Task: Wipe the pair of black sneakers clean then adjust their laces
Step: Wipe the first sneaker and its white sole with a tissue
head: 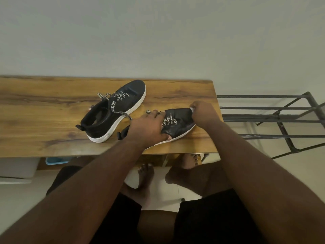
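— While you look at the shoes, where do they sit?

— I see both on the wooden table (44,106). One sneaker (115,110) lies near the middle toward the back edge, toe pointing at the wall, its zigzag laces (114,100) loose. The other sneaker (177,123) is by the right end, close to the front edge.

— And the hands?

— My left hand (149,129) presses down over that near shoe, fingers spread across its laces and thumb at the sole. My right hand (204,111) is curled at the toe, pinching a small white cloth (192,109) against it. The two hands are apart, one on each end of the shoe.

— Anything beside the table?

— I see a dark metal rack (281,120) off its right end.
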